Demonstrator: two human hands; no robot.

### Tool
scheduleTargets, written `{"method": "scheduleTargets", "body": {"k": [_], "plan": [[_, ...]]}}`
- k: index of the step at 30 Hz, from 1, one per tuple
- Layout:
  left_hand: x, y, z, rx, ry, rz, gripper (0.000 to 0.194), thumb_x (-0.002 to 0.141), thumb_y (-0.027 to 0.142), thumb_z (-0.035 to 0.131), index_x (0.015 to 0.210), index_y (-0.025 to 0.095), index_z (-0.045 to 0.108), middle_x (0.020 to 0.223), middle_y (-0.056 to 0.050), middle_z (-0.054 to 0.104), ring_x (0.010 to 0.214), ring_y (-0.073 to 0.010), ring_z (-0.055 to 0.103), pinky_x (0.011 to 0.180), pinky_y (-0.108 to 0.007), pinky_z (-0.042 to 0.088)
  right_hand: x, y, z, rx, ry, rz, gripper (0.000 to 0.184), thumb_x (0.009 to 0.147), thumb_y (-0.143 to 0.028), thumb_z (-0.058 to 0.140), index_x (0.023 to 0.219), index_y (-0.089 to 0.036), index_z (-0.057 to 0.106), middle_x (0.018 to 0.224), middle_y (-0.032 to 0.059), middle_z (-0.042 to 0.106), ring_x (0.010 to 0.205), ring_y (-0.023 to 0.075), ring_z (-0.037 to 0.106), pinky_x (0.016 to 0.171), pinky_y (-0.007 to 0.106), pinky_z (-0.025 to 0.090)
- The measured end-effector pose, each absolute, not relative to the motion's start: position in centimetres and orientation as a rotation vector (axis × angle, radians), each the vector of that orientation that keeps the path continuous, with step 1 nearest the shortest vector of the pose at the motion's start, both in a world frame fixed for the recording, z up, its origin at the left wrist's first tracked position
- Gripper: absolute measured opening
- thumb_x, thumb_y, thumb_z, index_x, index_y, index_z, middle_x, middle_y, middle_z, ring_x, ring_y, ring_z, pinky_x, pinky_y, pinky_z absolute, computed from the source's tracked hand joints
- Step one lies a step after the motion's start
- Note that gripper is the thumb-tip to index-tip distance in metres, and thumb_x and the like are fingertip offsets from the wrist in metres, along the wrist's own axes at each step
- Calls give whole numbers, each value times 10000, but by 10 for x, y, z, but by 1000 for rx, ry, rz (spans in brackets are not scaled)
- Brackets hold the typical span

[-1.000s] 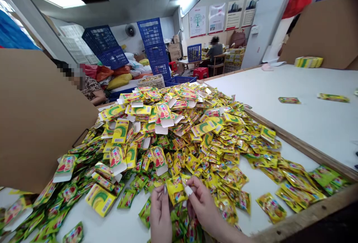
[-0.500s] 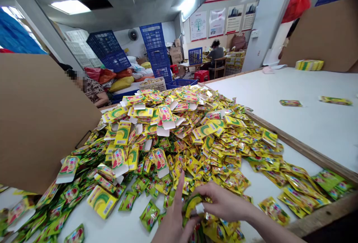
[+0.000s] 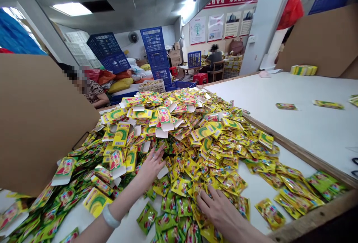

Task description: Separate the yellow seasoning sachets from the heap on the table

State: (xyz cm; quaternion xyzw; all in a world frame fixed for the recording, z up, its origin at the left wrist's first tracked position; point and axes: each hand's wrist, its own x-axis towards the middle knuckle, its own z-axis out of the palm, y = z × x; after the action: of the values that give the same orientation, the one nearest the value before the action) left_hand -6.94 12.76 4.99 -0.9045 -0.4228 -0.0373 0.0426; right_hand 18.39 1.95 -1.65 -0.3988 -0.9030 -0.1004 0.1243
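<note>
My left hand (image 3: 151, 165), with a ring and a pale bangle, reaches onto the pile. Its fingers are stretched over a small carton (image 3: 162, 172) whose white end shows beneath the palm; whether they grip it is hidden. Lower right, my right hand (image 3: 219, 207) rests on yellow sachets (image 3: 198, 189), fingers apart and slightly bent, with no firm hold visible. Green sachets (image 3: 170, 220) lie between the hands. A yellow carton with a green melon picture (image 3: 96, 202) lies left of my left forearm, and more open-flapped cartons (image 3: 165, 118) top the heap.
A cardboard sheet (image 3: 41, 123) stands at left. Wooden strips (image 3: 296, 150) edge the table on the right; beyond them, a white table (image 3: 251, 90) carries a few packs. One person (image 3: 95, 90) is behind the cardboard, another (image 3: 214, 56) sits far back near blue crates (image 3: 152, 41).
My hands were together around a small carton at the front; now they are apart and that carton is not seen in them. The left hand has moved up and left onto the pile.
</note>
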Motion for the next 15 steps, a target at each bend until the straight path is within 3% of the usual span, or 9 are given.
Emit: {"method": "scheduleTargets", "body": {"k": [2, 4, 6, 8, 10, 13, 15], "plan": [[-76, 128, 55, -2740, -1360, -145, 415, 646, -31, 479, 1009, 151, 563, 1229, -130, 573, 1315, -267, 307, 1095, -493, 140, 189, 20, -12, -1209, -2609, -98, 369, 721, -10, 493, 1066, -135, 525, 970, 103, 650, 818, 249, 586, 670, 340, 449], [-86, 125, 63, -2696, -1467, -209, 401, 662, 25, 502, 1046, 141, 528, 1144, -138, 612, 1222, -293, 441, 1070, -511, 195, 197, 23, -2, -1276, -2467, 324, 391, 738, 6, 447, 1081, -162, 529, 957, 73, 658, 827, 211, 598, 710, 316, 462], [-95, 117, 69, -2647, -1591, -287, 371, 709, 141, 538, 1076, 151, 483, 1062, -127, 632, 1054, -292, 574, 969, -489, 363, 205, 26, 10, -1318, -2168, 756, 295, 789, -58, 446, 1029, -189, 557, 908, 38, 661, 831, 183, 603, 729, 289, 471], [-97, 103, 71, -2697, -1832, -516, 296, 751, 283, 556, 1015, 178, 474, 936, -84, 648, 861, -258, 641, 766, -394, 500, 209, 31, 20, -1295, -1829, 1120, 127, 829, -216, 492, 922, -192, 575, 791, 6, 640, 713, 157, 598, 627, 257, 483], [-90, 84, 66, -2821, -2145, -1015, 267, 744, 344, 591, 932, 202, 467, 916, -59, 639, 810, -229, 644, 678, -324, 512, 210, 35, 25, -1230, -1537, 1400, 184, 805, -361, 547, 860, -185, 558, 674, -27, 578, 569, 125, 558, 482, 221, 459], [-66, 51, 54, -2897, -2455, -1976, 318, 735, 334, 621, 995, 227, 474, 1143, -81, 588, 985, -241, 605, 813, -346, 479, 205, 42, 30, -1105, -1273, 1643, 298, 750, -432, 608, 894, -188, 516, 632, -58, 529, 451, 86, 512, 383, 192, 434], [-47, 32, 43, -2896, -2556, -2336, 375, 753, 346, 606, 1088, 224, 494, 1137, -86, 611, 1027, -249, 588, 890, -369, 435, 199, 46, 39, -1054, -1202, 1697, 320, 735, -428, 630, 907, -191, 501, 618, -69, 518, 403, 72, 491, 362, 192, 438]]}}
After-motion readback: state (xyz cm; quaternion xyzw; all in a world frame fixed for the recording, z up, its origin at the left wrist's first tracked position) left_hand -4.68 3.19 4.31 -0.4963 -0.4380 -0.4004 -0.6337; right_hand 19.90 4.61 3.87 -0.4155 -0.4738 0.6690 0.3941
